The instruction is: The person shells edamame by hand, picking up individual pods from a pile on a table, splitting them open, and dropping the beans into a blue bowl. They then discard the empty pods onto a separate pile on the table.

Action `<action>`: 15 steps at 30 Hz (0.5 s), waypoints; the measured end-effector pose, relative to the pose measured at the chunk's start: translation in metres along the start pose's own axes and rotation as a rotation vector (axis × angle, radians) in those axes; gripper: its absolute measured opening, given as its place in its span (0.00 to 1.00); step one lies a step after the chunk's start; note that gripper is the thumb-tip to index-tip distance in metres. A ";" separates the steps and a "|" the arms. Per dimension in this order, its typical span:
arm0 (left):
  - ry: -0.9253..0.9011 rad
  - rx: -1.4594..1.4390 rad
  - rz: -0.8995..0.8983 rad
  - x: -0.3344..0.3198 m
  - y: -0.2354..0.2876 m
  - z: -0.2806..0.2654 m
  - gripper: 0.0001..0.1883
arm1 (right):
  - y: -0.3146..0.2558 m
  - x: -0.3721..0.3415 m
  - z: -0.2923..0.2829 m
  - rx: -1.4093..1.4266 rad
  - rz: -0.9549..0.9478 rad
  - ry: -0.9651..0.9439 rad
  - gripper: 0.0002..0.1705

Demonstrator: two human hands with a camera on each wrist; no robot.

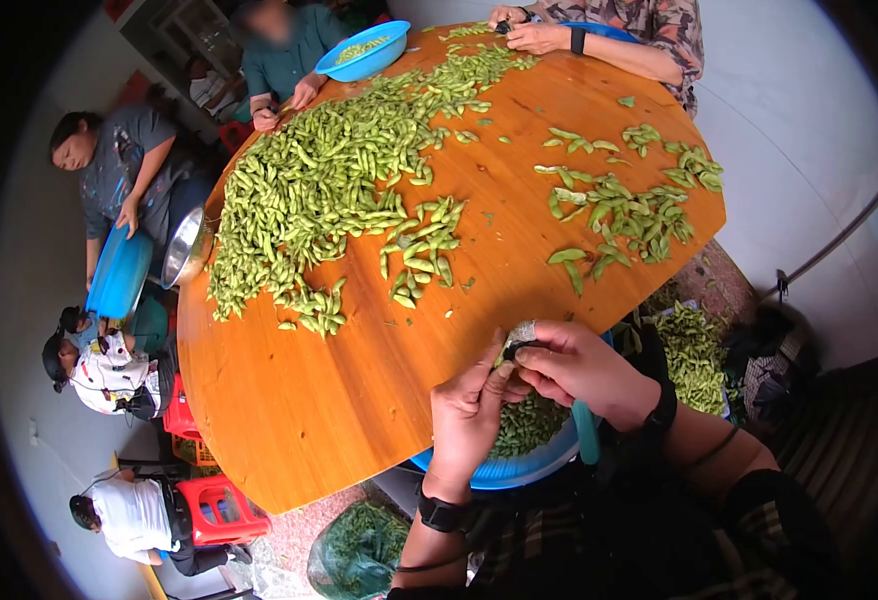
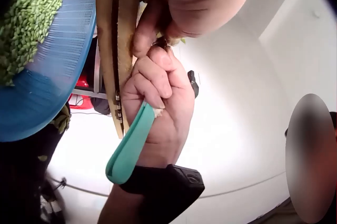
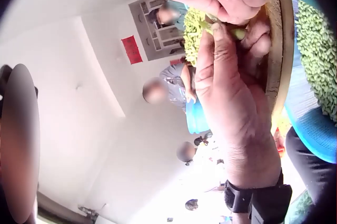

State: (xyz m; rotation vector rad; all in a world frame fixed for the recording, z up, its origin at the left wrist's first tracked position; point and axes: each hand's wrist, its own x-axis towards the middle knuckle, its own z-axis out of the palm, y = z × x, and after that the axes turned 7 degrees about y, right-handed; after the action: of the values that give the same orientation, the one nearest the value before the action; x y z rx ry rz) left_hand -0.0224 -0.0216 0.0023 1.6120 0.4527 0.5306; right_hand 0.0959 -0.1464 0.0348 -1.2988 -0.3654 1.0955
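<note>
Both hands meet over the near table edge, above a blue basin (image 1: 549, 467). My left hand (image 1: 467, 415) pinches a green soybean pod (image 3: 239, 33) between thumb and fingers. The right hand (image 1: 594, 375) works at the same pod, its fingertips right against the left ones. Silvery tape (image 1: 524, 331) wraps one right fingertip. In the right palm, under curled fingers, sits a tool with a teal handle (image 2: 131, 142); its working end is hidden. Shelled green beans (image 1: 524, 428) lie in the basin below.
A large pile of pods (image 1: 324, 170) covers the far left of the wooden table (image 1: 339, 420); looser pods (image 1: 629, 215) lie at right. Several people sit around it, one beside a blue bowl (image 1: 364, 55). On the floor are a mesh bag (image 1: 359, 545) and red stools (image 1: 221, 512).
</note>
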 end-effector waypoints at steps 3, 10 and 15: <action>-0.047 -0.064 -0.031 0.003 -0.003 -0.004 0.19 | 0.001 0.004 -0.005 -0.052 -0.045 -0.024 0.08; 0.034 -0.240 -0.206 0.006 0.003 -0.001 0.21 | -0.013 0.000 -0.001 -0.226 -0.083 -0.024 0.10; 0.089 -0.041 -0.078 0.004 -0.006 0.006 0.24 | 0.000 -0.001 0.003 -0.462 -0.291 -0.007 0.09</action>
State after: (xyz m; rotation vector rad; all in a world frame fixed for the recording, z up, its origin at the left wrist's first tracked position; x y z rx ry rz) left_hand -0.0155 -0.0231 -0.0037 1.5295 0.5656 0.5514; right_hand 0.0934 -0.1454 0.0361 -1.5844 -0.8221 0.7928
